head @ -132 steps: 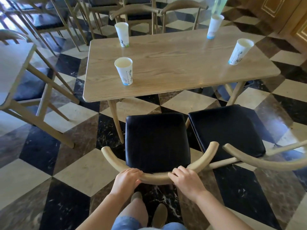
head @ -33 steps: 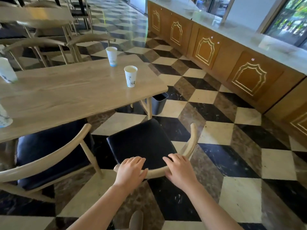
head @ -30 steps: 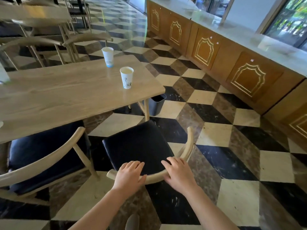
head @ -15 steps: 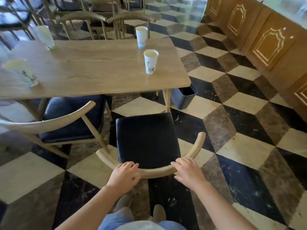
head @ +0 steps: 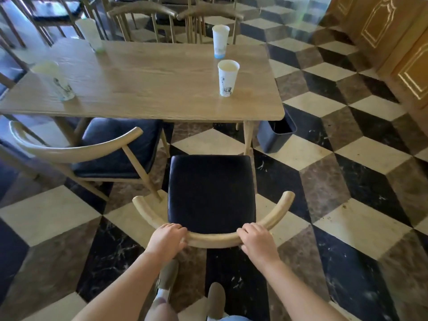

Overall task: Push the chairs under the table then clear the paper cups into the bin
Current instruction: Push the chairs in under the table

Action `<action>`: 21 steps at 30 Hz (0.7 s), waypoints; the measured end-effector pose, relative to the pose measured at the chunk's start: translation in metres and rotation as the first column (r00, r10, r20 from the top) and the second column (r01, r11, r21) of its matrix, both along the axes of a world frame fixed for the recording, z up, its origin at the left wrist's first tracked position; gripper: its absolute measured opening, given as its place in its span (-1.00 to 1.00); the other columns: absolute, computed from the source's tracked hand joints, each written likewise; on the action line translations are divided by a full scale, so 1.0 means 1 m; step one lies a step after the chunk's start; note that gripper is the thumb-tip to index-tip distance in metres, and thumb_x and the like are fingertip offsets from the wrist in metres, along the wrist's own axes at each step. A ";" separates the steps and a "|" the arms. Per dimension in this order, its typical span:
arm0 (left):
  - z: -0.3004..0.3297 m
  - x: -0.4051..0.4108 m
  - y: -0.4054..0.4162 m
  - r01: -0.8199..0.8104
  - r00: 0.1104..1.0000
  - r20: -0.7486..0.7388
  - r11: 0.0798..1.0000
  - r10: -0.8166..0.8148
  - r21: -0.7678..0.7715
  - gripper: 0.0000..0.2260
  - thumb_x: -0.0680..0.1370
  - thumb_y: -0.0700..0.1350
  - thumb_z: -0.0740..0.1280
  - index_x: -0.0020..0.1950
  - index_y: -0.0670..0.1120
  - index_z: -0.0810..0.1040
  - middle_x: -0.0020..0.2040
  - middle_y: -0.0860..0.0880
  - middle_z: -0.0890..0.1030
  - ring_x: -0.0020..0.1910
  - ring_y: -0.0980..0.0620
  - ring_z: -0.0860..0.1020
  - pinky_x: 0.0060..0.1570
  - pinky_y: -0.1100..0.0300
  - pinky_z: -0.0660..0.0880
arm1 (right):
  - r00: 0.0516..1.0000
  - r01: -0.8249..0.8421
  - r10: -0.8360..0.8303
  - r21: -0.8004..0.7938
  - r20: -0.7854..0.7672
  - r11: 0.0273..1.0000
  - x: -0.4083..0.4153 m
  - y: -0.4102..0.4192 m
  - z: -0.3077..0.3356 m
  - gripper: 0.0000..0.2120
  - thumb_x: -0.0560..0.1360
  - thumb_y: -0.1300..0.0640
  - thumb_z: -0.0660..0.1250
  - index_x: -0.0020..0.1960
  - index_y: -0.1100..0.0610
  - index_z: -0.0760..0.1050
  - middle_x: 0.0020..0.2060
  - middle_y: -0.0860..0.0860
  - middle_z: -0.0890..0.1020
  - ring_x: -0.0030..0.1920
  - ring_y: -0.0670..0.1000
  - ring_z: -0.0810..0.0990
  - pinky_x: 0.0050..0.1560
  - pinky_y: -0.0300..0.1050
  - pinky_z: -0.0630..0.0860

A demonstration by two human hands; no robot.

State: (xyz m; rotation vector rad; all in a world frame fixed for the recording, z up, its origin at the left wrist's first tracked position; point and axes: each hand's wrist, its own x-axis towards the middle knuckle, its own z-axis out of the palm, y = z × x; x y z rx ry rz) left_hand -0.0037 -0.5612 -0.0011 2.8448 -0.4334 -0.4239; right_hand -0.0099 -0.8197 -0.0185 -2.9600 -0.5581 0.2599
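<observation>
A wooden chair with a black seat (head: 210, 193) stands in front of me, facing the table (head: 148, 89), its seat outside the table's near edge. My left hand (head: 167, 239) and my right hand (head: 257, 240) both grip its curved backrest. A second black-seated chair (head: 111, 147) at the left sits partly under the table. Several white paper cups stand on the table: one near the right (head: 227, 78), one behind it (head: 220, 41), two blurred ones at the left (head: 56, 81) (head: 90, 34). A dark bin (head: 275, 133) sits on the floor by the table's right leg.
More wooden chairs (head: 171, 22) stand tucked at the table's far side, others at the back left. Wooden cabinets (head: 393, 42) line the right wall. The floor is a black, brown and cream cube-patterned tile. My feet (head: 215, 297) show below.
The chair and my view have swung to face the table squarely. My hands have spread a little wider on the backrest. The left chair stays partly under the table.
</observation>
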 end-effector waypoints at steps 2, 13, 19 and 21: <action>0.000 -0.002 0.000 0.031 0.999 -0.015 1.000 -0.031 0.000 -0.75 0.14 -0.07 0.61 -0.26 -0.09 0.67 -0.32 -0.01 0.67 -0.31 -0.01 0.65 -0.28 0.21 0.55 | 1.000 -0.020 0.020 -0.007 -0.010 1.000 0.002 0.001 0.002 -0.64 0.02 0.16 0.65 -0.26 0.10 0.58 -0.38 -0.03 0.57 -0.35 0.01 0.57 -0.38 -0.12 0.57; -0.009 0.009 0.007 0.060 0.997 -0.064 0.987 -0.051 0.148 -0.73 0.49 0.02 0.30 0.13 -0.04 0.57 0.09 0.03 0.62 0.11 0.02 0.54 0.15 0.15 0.39 | 0.986 -0.165 0.166 -0.036 0.013 0.986 0.016 -0.002 0.004 -0.61 0.05 0.06 0.66 -0.24 0.09 0.55 -0.37 -0.03 0.56 -0.36 0.00 0.55 -0.45 -0.14 0.51; -0.011 0.032 0.013 0.058 0.996 -0.080 0.981 -0.043 0.187 -0.67 0.53 0.04 0.25 0.24 -0.05 0.51 0.20 0.01 0.57 0.19 0.02 0.48 0.19 0.15 0.37 | 0.983 -0.178 0.178 -0.023 0.032 0.984 0.041 0.003 0.003 -0.64 0.10 0.08 0.64 -0.20 0.11 0.56 -0.35 -0.01 0.57 -0.34 0.02 0.55 -0.42 -0.11 0.54; -0.010 0.045 0.017 0.069 0.994 -0.096 0.978 -0.050 0.195 -0.66 0.54 0.04 0.23 0.28 -0.05 0.47 0.22 0.02 0.54 0.20 0.02 0.47 0.17 0.17 0.36 | 0.986 -0.160 0.160 -0.020 0.036 0.987 0.052 0.007 0.002 -0.65 0.12 0.11 0.63 -0.21 0.12 0.55 -0.35 0.00 0.57 -0.34 0.03 0.54 -0.41 -0.09 0.55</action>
